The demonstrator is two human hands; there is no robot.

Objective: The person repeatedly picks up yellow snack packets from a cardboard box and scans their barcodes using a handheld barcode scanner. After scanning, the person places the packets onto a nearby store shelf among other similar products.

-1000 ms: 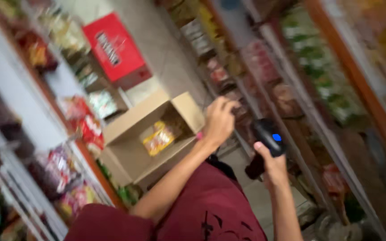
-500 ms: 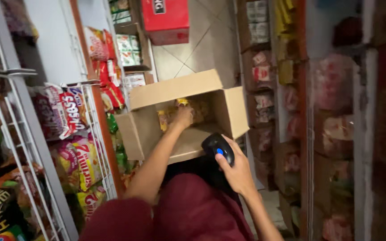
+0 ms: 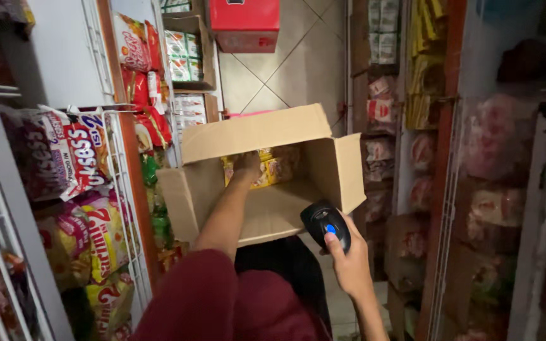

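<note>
Person's standing in a narrow shop aisle w/ an open cardboard box (image 3: 273,208) in front of them, flaps up, held at about waist level. Left hand (image 3: 248,163) is reaching down inside the box, fingers closing on a yellow snack packet (image 3: 272,169) lying at the far end of the box — grip itself is partly hidden by the flap, so can't tell how tight. Right hand (image 3: 351,262) is wrapping around a black handheld scanner (image 3: 325,224), thumb resting on its lit blue button, scanner head pointing twd the box's near right corner.

Vs half a sec ago — little is changing: left hand is staying in the box on the same packet, right hand is keeping the scanner just beside the box's right flap, maybe sitting a touch lower. A full sec back the left hand was still above the box, not in it, and the view was tilted.

Wire racks of crisp bags (image 3: 77,158) are hanging on the left, shelves of wrapped goods (image 3: 380,113) are running along the right, and a red carton (image 3: 244,24) is sitting on the tiled floor (image 3: 298,69) further up the aisle.
</note>
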